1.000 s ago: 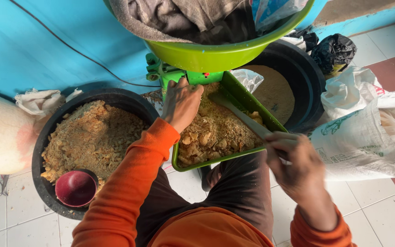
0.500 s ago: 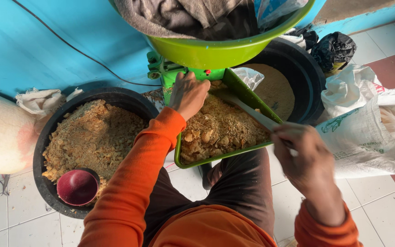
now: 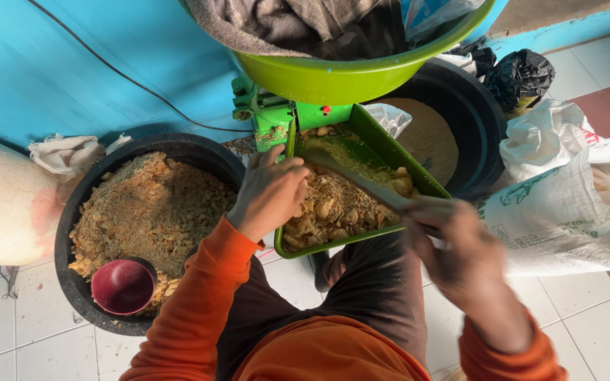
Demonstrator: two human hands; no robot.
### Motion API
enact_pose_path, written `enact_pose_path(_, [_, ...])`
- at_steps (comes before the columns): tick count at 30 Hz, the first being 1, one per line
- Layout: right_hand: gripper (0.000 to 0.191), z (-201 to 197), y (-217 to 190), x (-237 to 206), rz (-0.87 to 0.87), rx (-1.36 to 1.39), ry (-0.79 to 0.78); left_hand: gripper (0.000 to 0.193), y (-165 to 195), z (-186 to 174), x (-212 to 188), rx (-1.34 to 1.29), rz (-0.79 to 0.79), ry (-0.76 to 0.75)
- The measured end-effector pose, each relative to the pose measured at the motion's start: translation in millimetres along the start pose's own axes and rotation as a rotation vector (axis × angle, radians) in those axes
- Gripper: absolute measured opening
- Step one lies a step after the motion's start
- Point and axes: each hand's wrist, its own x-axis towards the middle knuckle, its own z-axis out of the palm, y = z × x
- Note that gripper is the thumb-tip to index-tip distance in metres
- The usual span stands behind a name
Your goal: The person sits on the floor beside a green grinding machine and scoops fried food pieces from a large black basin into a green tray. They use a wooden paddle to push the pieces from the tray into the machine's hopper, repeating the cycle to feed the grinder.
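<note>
A green feed tray (image 3: 428, 182) slopes from a green machine (image 3: 270, 116) and holds brown crumbly material with pale lumps (image 3: 333, 208). My left hand (image 3: 271, 192) rests fingers-down on the tray's left rim and the material there. My right hand (image 3: 460, 250), blurred by motion, grips the end of a flat stick (image 3: 361, 180) whose far end lies in the tray's upper part. I wear orange sleeves and dark trousers.
A black tub (image 3: 79, 212) of brown crumbs with a maroon scoop (image 3: 123, 286) sits at left. Another black tub (image 3: 474, 120) of fine powder stands behind the tray. A green basin (image 3: 361, 74) holds cloth above. White sacks (image 3: 566, 204) lie right; a pale sack (image 3: 1, 204) lies left.
My left hand has slid down the tray from the machine's mouth onto the material. My right hand has moved with the stick, and the tray's top now shows bare green.
</note>
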Motion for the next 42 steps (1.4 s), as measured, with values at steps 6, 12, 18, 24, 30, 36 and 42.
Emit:
enact_pose_path(6, [0.026, 31, -15, 17, -0.148, -0.075, -0.032, 0.009, 6, -25, 7, 0.073, 0.014, -0.229])
enact_pose_path(12, [0.02, 49, 1, 20, -0.052, -0.098, 0.01, 0.023, 5, -22, 19, -0.125, 0.208, -0.395])
enact_pose_path(18, [0.021, -22, 35, -11, 0.199, -0.064, -0.034, 0.016, 14, -15, 28, -0.147, 0.194, -0.367])
enact_pose_path(24, [0.022, -84, -14, 24, 0.279, 0.016, -0.063, 0.035, 21, -23, 35, -0.033, 0.206, -0.577])
enact_pose_path(30, [0.023, -32, 1, 23, 0.133, -0.108, -0.094, 0.013, 25, -22, 25, -0.085, 0.255, -0.365])
enact_pose_path(36, [0.023, -15, 11, 8, 0.052, -0.159, 0.01, 0.007, 2, 5, 47, -0.195, 0.052, -0.118])
enact_pose_path(42, [0.023, -24, -4, 19, 0.123, -0.088, 0.012, 0.02, -14, 33, 70, -0.081, -0.056, -0.066])
